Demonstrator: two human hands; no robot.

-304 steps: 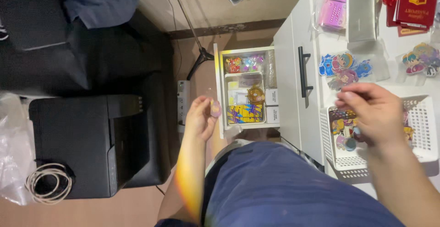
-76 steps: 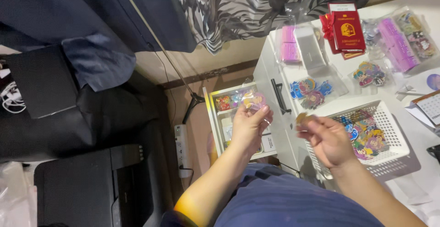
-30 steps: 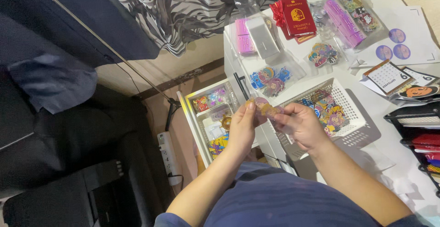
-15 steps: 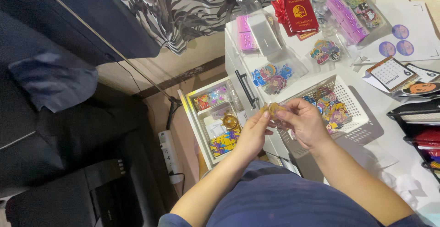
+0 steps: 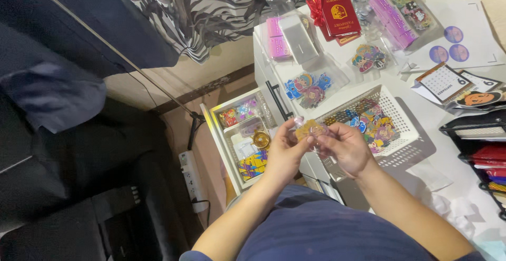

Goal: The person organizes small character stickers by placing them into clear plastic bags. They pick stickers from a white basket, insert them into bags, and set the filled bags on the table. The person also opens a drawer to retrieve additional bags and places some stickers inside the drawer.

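You are sitting at a white desk [image 5: 448, 150], leaning over its near-left corner, where a white drawer [image 5: 219, 134] is standing pulled out beside your knees. Inside it, colourful stickers and a round gold piece are lying in small compartments. On the desk, close to its near edge, a white mesh basket [image 5: 403, 134] is holding a heap of bright charms. Toward the far edge a red booklet [image 5: 337, 8], pink packs in clear bags and a packet of blue cartoon charms [image 5: 308, 87] are lying spread out.

Your left hand [image 5: 282, 153] and right hand [image 5: 345, 148] are meeting above the gap between drawer and basket. Both are curled, fingertips pinching a small gold charm [image 5: 308, 130] in a clear sleeve between them; the remaining fingers are loosely folded, and neither hand is holding anything else.

The risk, as I judge it, is that you are gripping a slick little packet only by its edges, above the seam where the drawer leaves the desk. If either pinch is loosening, the charm is likely to slide out and drop into the drawer compartments or past them to the dark floor near the power strip [image 5: 192, 182], where it would be hard to spot. Pulling the sleeve unevenly could also tear it.
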